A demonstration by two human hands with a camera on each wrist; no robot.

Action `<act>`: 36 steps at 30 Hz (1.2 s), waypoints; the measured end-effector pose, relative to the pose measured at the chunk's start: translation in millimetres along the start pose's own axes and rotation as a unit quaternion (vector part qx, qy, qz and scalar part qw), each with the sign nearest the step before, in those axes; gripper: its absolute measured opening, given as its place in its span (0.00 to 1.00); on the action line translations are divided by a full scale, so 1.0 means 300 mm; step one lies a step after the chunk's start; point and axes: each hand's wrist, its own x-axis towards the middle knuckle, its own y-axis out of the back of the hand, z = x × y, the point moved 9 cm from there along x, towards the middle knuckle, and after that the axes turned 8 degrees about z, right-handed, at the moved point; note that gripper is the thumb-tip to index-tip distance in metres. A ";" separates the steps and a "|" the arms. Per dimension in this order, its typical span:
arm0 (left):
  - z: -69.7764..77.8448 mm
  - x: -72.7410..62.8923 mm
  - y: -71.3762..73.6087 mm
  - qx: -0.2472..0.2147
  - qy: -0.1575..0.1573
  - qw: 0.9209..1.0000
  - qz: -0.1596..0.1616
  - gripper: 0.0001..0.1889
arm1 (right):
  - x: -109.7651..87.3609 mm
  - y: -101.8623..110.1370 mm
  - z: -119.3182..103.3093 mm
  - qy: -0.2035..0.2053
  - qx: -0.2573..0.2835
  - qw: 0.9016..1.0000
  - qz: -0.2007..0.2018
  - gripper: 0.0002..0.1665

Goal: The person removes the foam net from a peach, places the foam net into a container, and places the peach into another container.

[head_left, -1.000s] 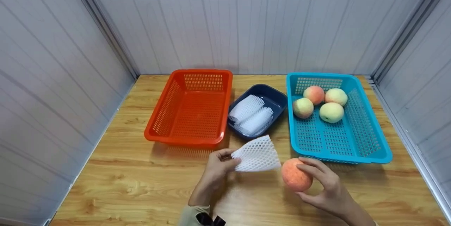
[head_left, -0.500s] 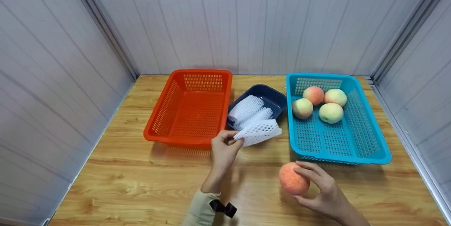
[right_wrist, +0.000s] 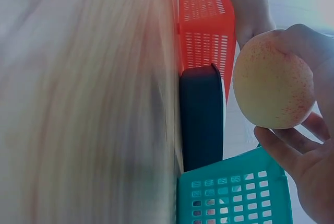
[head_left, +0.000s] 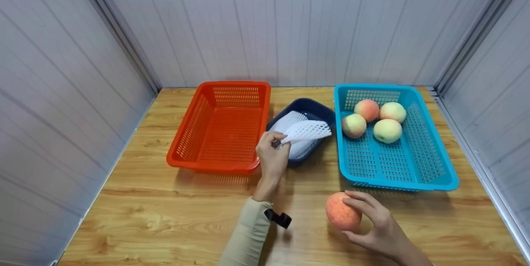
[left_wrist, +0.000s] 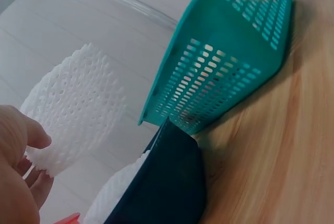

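Note:
My left hand (head_left: 273,156) pinches one end of a white foam net sleeve (head_left: 308,130) between thumb and fingers. The sleeve hangs over the dark blue tray (head_left: 314,108), where other white foam net sleeves (head_left: 292,119) lie partly hidden beneath it. In the left wrist view the pinched sleeve (left_wrist: 78,104) stands out from the fingertips, above the tray's edge. Closer to the front, my right hand (head_left: 379,224) grips a pinkish-orange peach (head_left: 343,211) from its right side. The right wrist view shows that peach's (right_wrist: 269,85) pale yellow side with red speckles.
An orange-red basket (head_left: 173,162) stands left of the tray. On the right, a blue basket (head_left: 453,183) has several peaches (head_left: 387,130) in its back part. White panel walls (head_left: 256,25) enclose the wooden table (head_left: 174,216) at the back and sides.
My left hand has moved away from the peach, forward to the tray, carrying the foam net sleeve over it. My right hand and its peach have shifted slightly left and toward the front.

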 end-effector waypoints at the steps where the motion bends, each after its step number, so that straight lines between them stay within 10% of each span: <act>1: -0.027 0.001 -0.008 0.004 -0.003 1.000 0.004 0.10 | -0.005 -0.002 0.006 -0.001 -0.001 1.000 -0.002 0.45; 6: -0.158 0.001 -0.052 0.030 -0.020 0.999 0.016 0.12 | -0.018 -0.009 0.019 -0.015 -0.003 1.000 -0.010 0.45; 12: -0.185 -0.004 -0.097 0.096 -0.089 0.991 -0.007 0.13 | -0.018 -0.015 0.020 -0.018 0.003 1.000 -0.009 0.46; 20: -0.206 -0.053 -0.163 0.206 -0.149 0.959 -0.125 0.15 | -0.020 -0.013 0.019 -0.009 0.008 1.000 -0.004 0.47; 25: -0.201 -0.076 -0.200 0.280 -0.188 0.921 -0.194 0.11 | -0.015 -0.012 0.022 -0.015 -0.004 1.000 -0.008 0.46; 36: -0.253 -0.154 -0.246 0.458 -0.187 0.801 -0.336 0.13 | -0.022 -0.020 0.023 -0.014 0.004 1.000 -0.015 0.44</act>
